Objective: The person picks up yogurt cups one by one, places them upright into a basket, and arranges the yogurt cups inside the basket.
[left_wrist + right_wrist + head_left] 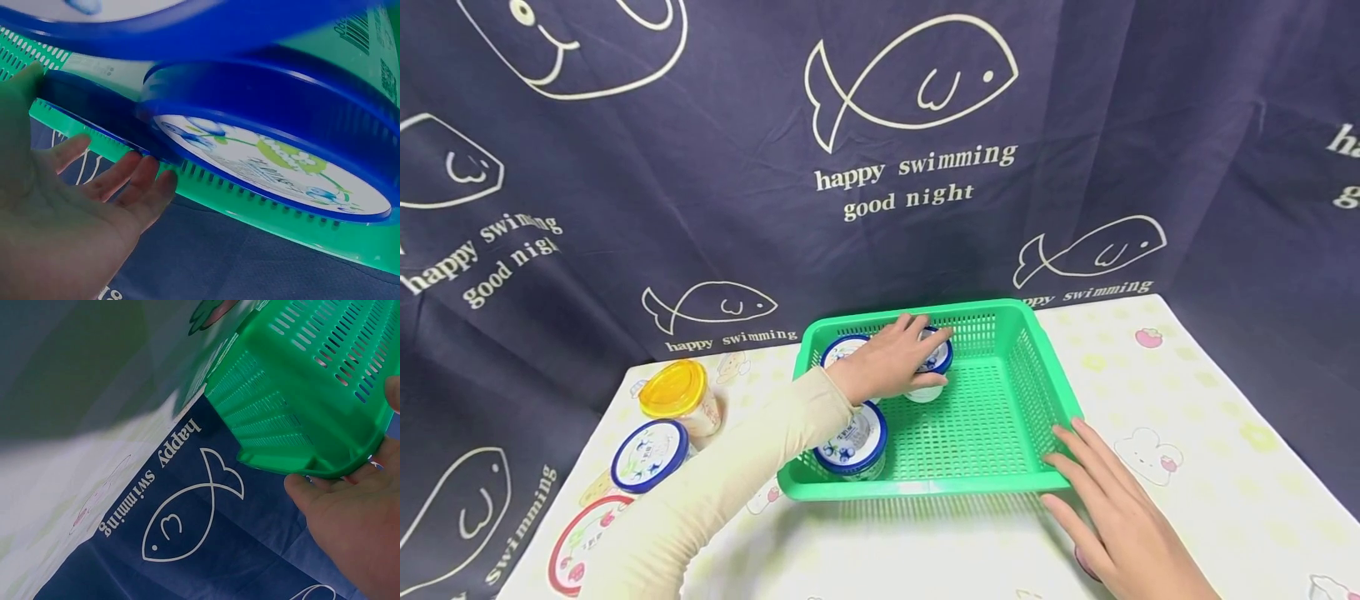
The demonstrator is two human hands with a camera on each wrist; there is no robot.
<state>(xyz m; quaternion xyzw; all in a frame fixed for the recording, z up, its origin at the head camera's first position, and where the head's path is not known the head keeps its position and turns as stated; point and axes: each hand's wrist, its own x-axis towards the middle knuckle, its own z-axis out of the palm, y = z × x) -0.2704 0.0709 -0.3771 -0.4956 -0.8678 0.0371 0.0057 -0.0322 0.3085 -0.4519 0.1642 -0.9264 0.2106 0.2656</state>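
Over a blue-lidded tub (940,360) at the back of the green basket (917,490) is my left hand (883,358). Its fingers are spread about the lid (94,103), with the thumb on the near side in the head view. Part of that tub is hidden under the hand. Two more blue-lidded tubs, one at the back left (842,346) and one at the front left (850,442), stand in the basket. My right hand (1112,508) grips the basket's front right corner, fingers over the rim and thumb outside.
Left of the basket, partly behind my left sleeve (722,492), stand a yellow-lidded tub (673,390), a blue-lidded one (650,456) and a red-lidded one (587,546). A dark blue printed curtain (917,250) hangs directly behind the patterned tablecloth (1210,500).
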